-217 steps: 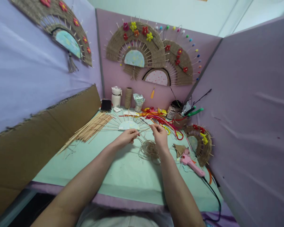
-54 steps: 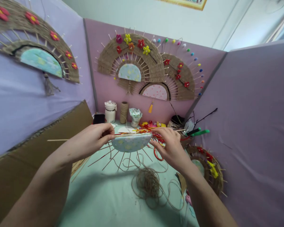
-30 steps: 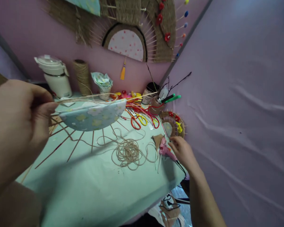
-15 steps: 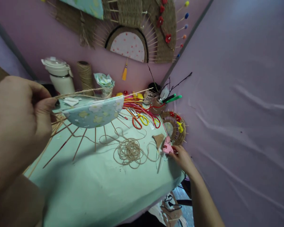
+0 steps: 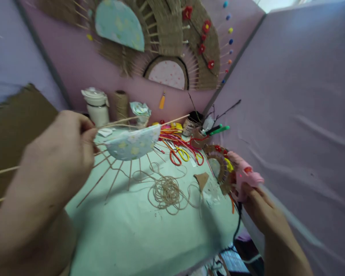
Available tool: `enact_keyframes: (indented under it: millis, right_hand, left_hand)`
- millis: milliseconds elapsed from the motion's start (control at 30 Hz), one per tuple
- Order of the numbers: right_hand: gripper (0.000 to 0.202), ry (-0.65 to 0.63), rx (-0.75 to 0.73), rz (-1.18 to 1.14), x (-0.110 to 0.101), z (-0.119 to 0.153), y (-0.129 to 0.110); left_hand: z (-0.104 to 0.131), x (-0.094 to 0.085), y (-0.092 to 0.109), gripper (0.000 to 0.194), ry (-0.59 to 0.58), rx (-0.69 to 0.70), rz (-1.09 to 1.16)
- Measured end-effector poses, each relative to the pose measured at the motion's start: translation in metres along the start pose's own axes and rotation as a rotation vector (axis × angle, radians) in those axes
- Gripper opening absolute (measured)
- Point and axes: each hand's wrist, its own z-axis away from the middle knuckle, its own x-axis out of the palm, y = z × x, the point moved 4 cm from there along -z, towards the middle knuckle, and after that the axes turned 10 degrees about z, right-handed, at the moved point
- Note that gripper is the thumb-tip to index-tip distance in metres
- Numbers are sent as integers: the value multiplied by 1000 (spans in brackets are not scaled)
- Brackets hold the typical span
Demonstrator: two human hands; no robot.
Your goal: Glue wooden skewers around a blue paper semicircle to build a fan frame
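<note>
Between its fingertips my left hand (image 5: 66,153) pinches the left end of a half-round piece covered in pale blue floral fabric (image 5: 133,143). Thin wooden sticks fan out below that piece, and a strand of twine runs along its top. My right hand (image 5: 257,201) is wrapped around the handle of a pink glue gun (image 5: 244,174), raised at the table's right edge, its dark cord hanging down. A loose coil of twine (image 5: 166,191) lies on the table between my hands, with a brown scrap (image 5: 201,179) to its right.
At the back stand a white lidded cup (image 5: 96,105), a twine spool (image 5: 121,105) and a pot with pens (image 5: 199,138). Scissors (image 5: 175,156) lie among red cords. A round woven piece (image 5: 217,165) leans by the right wall. Woven decorations (image 5: 166,74) hang on the pink wall.
My right hand has lifted the glue gun off the table and moved it right. My left hand still holds the fabric piece; the whole view has shifted.
</note>
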Motion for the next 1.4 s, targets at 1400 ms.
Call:
enact_keyframes:
  millis: [1400]
  right_hand:
    - [55, -605, -347, 313, 121, 7, -166]
  left_hand:
    - [26, -8, 32, 16, -123, 80, 74]
